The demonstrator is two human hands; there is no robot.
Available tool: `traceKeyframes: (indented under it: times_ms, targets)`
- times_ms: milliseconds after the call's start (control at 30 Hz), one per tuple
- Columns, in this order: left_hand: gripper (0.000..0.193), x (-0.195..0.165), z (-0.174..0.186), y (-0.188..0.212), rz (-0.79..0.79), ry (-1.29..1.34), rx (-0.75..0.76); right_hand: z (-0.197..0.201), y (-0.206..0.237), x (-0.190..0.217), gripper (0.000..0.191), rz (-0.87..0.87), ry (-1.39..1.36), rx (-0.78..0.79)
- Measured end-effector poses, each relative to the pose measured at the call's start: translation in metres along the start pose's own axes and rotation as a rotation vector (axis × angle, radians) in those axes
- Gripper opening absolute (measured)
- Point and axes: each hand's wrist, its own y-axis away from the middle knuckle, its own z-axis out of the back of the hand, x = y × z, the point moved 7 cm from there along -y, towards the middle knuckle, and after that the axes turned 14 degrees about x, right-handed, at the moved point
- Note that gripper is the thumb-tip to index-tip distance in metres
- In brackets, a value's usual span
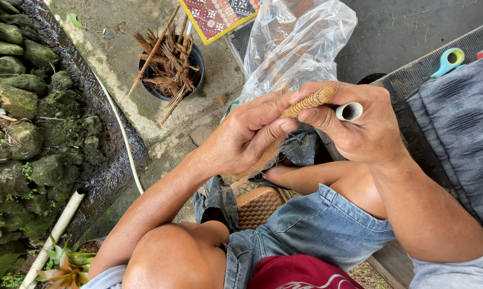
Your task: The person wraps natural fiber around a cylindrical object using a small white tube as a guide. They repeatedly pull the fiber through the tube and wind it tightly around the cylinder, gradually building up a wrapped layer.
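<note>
Head view showed the right hand (367,126) gripping a white tube (349,111) wrapped in woven fibre cord (308,102). Beside it, the left hand (241,139) pinched the cord's loose end above the lap, over a clear plastic bag (297,45).

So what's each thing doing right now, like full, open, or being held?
Left hand: shut, pinching the fibre.
Right hand: shut on the tube.
Tube: held, partly wrapped in woven fibre, white end bare.
Plastic bag: open, crumpled.
Black pot: holding brown sticks.
Scissors: lying on the mat.
</note>
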Motion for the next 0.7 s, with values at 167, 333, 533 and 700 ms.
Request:
traceKeyframes:
  times_ms: [167, 333, 533, 700]
  targets:
    - [0.042, 0.014, -0.005, 0.002, 0.115, 0.202, 0.026, 0.001, 0.000, 0.000, 0.024, 0.016, -0.026, -0.020]
    - [0.037, 0.011, -0.002, 0.004, 0.033, 0.152, 0.021, 0.002, 0.001, 0.002, 0.025, 0.019, 0.001, -0.025]
    - [0.039, 0.019, -0.005, 0.005, 0.083, 0.497, -0.024, 0.000, -0.001, 0.001, 0.026, -0.006, -0.127, -0.011]
    - [0.030, 0.025, -0.005, 0.006, 0.095, 0.656, -0.103, -0.002, -0.004, 0.002, 0.024, 0.004, -0.190, 0.012]
